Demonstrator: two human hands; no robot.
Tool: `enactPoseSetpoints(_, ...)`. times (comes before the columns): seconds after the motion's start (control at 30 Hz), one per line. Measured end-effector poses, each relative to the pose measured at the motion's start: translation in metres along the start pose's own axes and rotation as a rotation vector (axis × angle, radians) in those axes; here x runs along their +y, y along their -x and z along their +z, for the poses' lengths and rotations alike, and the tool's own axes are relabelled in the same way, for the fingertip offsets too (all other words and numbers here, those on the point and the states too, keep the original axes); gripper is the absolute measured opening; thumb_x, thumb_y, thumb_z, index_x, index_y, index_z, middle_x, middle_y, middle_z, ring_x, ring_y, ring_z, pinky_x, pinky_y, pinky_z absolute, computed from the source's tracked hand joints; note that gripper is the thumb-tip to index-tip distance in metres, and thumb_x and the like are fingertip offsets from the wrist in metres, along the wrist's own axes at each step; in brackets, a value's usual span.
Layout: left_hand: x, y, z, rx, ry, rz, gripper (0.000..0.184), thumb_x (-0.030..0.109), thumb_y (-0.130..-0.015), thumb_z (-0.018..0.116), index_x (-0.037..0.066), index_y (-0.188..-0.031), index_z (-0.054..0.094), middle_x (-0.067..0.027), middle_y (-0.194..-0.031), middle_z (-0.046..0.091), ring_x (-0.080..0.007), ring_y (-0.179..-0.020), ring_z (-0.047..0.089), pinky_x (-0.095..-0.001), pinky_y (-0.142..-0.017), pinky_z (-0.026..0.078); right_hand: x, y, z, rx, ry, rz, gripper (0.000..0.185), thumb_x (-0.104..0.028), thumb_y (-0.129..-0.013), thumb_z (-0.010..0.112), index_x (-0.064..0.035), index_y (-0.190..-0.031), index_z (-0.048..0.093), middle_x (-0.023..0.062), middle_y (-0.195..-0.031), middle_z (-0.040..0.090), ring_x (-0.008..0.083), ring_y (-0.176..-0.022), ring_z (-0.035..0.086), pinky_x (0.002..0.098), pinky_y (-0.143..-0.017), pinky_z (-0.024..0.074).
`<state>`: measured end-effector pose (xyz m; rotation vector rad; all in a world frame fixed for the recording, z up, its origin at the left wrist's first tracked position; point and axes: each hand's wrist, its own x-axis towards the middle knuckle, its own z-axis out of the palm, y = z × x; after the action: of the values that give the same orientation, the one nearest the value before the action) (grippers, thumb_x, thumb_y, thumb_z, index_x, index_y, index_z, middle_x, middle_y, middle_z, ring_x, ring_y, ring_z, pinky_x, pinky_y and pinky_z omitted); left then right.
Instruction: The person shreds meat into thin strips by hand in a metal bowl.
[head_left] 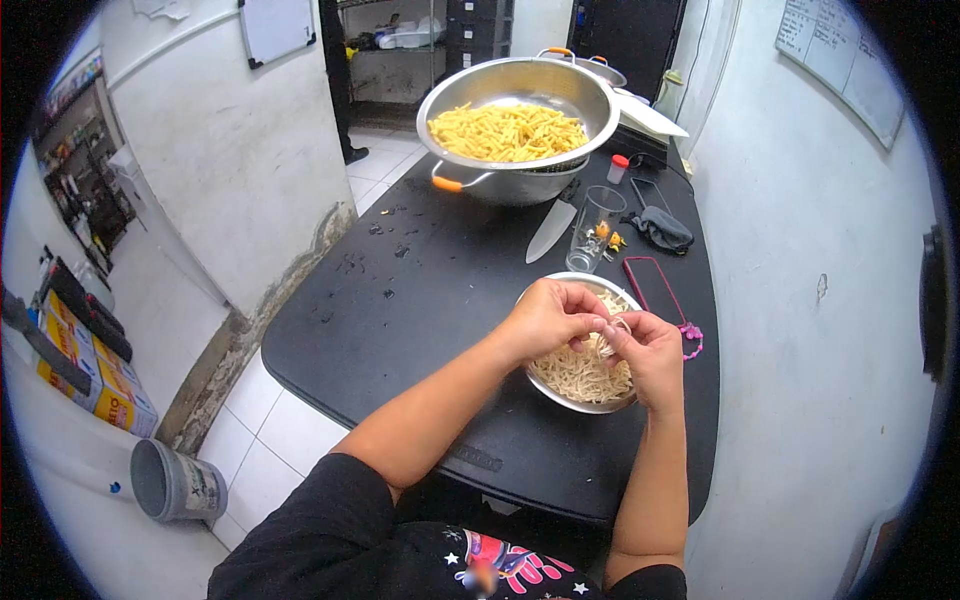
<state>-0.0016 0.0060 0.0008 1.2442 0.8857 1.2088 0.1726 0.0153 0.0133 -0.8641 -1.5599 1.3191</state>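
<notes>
My left hand (552,318) and my right hand (650,352) meet above a metal bowl (586,407). Pale shredded strips, like shredded chicken (580,374), fill the bowl. Between the fingertips of both hands is a small pale shredded piece (606,346), pinched from either side. Both hands are closed, and part of the bowl's contents lies hidden beneath them. Just beyond the bowl stands a clear drinking glass (594,235).
A big metal colander (455,165) of yellow cut fries (510,132) stands at the table's far end. Nearby lie a knife (550,232), a red-capped jar (618,168), a dark pouch (664,230) and a pink-edged phone (652,288). A grey bucket (180,482) is on the floor at left.
</notes>
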Motion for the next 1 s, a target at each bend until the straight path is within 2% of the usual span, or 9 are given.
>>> enactPoseSetpoints(0.07, -0.001, 0.001, 0.003, 0.034, 0.002, 0.039, 0.015, 0.010, -0.081, 0.069, 0.000, -0.090, 0.063, -0.0032, -0.078, 0.065, -0.0064, -0.062, 0.058, -0.0204, -0.052, 0.048, 0.003, 0.000, 0.002, 0.036, 0.062, -0.027, 0.008, -0.005, -0.081, 0.065, 0.0021, -0.086, 0.065, 0.0006, -0.073, 0.063, 0.0040, -0.058, 0.055, 0.0185, -0.050, 0.0450)
enactPoseSetpoints(0.17, 0.001, 0.002, 0.006, 0.089, -0.038, -0.007, 0.016, 0.012, -0.082, 0.069, 0.000, -0.089, 0.063, -0.0018, -0.076, 0.064, -0.0059, -0.062, 0.057, -0.0201, -0.051, 0.047, 0.009, 0.000, 0.005, 0.110, 0.186, -0.112, 0.006, -0.004, -0.081, 0.064, 0.0012, -0.083, 0.064, -0.0020, -0.071, 0.060, 0.0019, -0.058, 0.053, 0.0178, -0.050, 0.0422)
enactPoseSetpoints(0.27, 0.002, 0.001, 0.004, 0.043, -0.101, -0.055, 0.017, 0.013, -0.082, 0.069, 0.001, -0.093, 0.062, -0.0005, -0.076, 0.063, -0.0053, -0.060, 0.055, -0.0197, -0.050, 0.045, 0.009, 0.001, 0.009, 0.181, 0.189, -0.145, 0.006, -0.004, -0.081, 0.063, 0.0011, -0.083, 0.064, -0.0032, -0.070, 0.059, 0.0009, -0.059, 0.051, 0.0176, -0.051, 0.0417)
enactPoseSetpoints(0.47, -0.008, 0.000, 0.009, 0.112, -0.112, 0.047, 0.010, 0.012, -0.084, 0.066, 0.003, -0.088, 0.063, 0.0001, -0.079, 0.062, -0.0036, -0.063, 0.054, -0.0190, -0.050, 0.043, 0.007, 0.002, 0.008, 0.166, 0.139, -0.106, 0.008, -0.005, -0.081, 0.063, 0.0021, -0.085, 0.065, -0.0022, -0.072, 0.061, 0.0015, -0.059, 0.052, 0.0180, -0.052, 0.0424)
enactPoseSetpoints(0.67, -0.011, 0.001, 0.010, 0.134, -0.309, 0.219, 0.012, 0.012, -0.083, 0.066, 0.001, -0.088, 0.062, 0.0000, -0.080, 0.062, -0.0052, -0.068, 0.055, -0.0220, -0.060, 0.046, 0.009, 0.001, 0.006, 0.178, 0.208, -0.124, 0.008, -0.005, -0.081, 0.063, 0.0020, -0.085, 0.065, -0.0019, -0.072, 0.061, 0.0019, -0.059, 0.052, 0.0186, -0.052, 0.0421)
enactPoseSetpoints(0.77, 0.003, 0.007, 0.012, 0.136, -0.390, 0.145, 0.012, 0.010, -0.083, 0.065, 0.000, -0.088, 0.062, -0.0011, -0.079, 0.062, -0.0066, -0.071, 0.055, -0.0236, -0.064, 0.046, 0.012, 0.000, 0.005, 0.167, 0.191, -0.129, 0.007, -0.004, -0.080, 0.063, 0.0015, -0.084, 0.064, -0.0024, -0.071, 0.061, 0.0019, -0.060, 0.052, 0.0189, -0.052, 0.0416)
enactPoseSetpoints(1.0, -0.005, 0.006, 0.009, 0.068, -0.467, 0.199, 0.012, 0.010, -0.084, 0.062, -0.001, -0.087, 0.059, -0.0018, -0.077, 0.059, -0.0074, -0.072, 0.054, -0.0232, -0.066, 0.046, 0.012, -0.001, 0.002, 0.187, 0.307, -0.128, 0.008, -0.005, -0.078, 0.062, 0.0020, -0.082, 0.063, -0.0023, -0.069, 0.059, 0.0025, -0.061, 0.050, 0.0201, -0.054, 0.0411)
